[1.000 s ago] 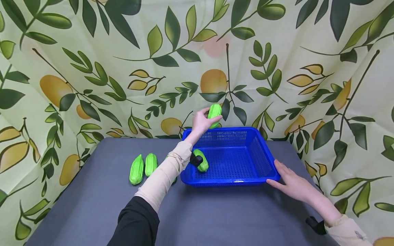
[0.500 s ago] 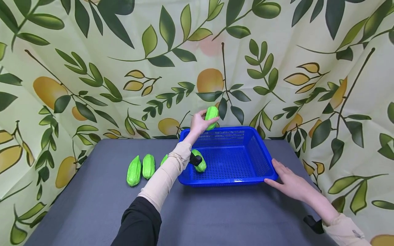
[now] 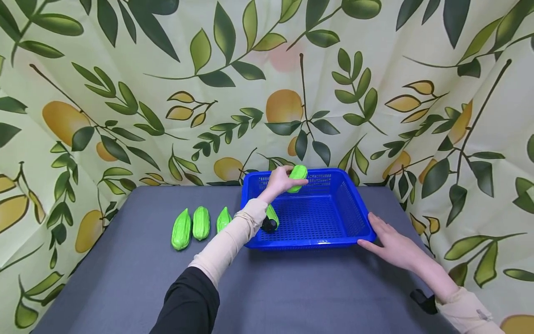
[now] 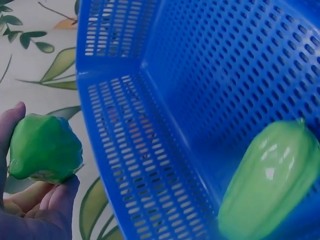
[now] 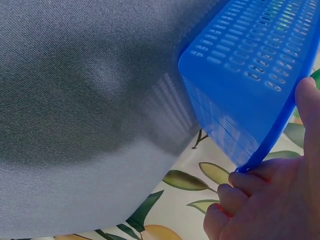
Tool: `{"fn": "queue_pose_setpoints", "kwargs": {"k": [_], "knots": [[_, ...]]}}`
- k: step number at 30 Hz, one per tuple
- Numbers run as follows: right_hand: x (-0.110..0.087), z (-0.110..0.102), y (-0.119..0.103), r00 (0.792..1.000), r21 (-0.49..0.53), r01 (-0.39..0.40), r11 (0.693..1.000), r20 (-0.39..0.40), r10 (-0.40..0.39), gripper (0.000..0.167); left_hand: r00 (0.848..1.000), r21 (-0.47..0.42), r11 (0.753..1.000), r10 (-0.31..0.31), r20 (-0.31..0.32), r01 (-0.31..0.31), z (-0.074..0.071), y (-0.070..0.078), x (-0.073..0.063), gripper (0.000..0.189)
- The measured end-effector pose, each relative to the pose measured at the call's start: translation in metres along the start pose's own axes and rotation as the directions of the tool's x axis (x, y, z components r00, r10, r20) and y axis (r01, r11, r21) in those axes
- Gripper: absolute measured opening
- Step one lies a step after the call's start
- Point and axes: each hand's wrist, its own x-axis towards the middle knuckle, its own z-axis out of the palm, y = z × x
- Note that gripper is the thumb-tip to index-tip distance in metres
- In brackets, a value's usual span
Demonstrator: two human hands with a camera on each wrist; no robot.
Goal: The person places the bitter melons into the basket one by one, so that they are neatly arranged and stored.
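Observation:
My left hand (image 3: 278, 181) holds a light green ribbed gourd (image 3: 298, 177) between thumb and fingers, over the far left part of a blue plastic basket (image 3: 317, 241). In the left wrist view the held gourd (image 4: 45, 147) shows end-on, beside the basket wall (image 4: 142, 165). Another gourd (image 4: 272, 182) lies inside the basket, partly hidden by my left wrist in the head view. My right hand (image 3: 394, 246) rests on the basket's near right corner, thumb at the front rim and fingers along the right side. The right wrist view shows the thumb (image 5: 307, 97) against the rim.
Left of the basket, three more green gourds stand in a row on the grey table (image 3: 137, 278): a pointed one (image 3: 181, 230), a blunter one (image 3: 201, 223) and one (image 3: 223, 219) partly behind my sleeve. A leaf-patterned cloth (image 3: 233, 116) hangs behind and at both sides.
My left hand has come down with the gourd, from above the basket's back rim to rim level, and slightly right over the last half second. The right hand stays at the corner.

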Motion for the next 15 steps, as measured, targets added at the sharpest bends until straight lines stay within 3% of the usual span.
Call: {"fn": "queue_pose_setpoints", "kwargs": {"k": [9,15], "knots": [[0.000,0.002,-0.005,1.000,-0.002,0.005,1.000,-0.011,-0.005,0.097,0.997,0.147,0.989,-0.028,0.067,0.018,0.016,-0.014,-0.007,0.049],[-0.001,0.000,-0.003,1.000,-0.001,0.001,1.000,-0.011,-0.001,0.097,0.995,0.197,0.980,-0.044,0.091,0.026,0.021,-0.020,-0.010,0.052]]}}
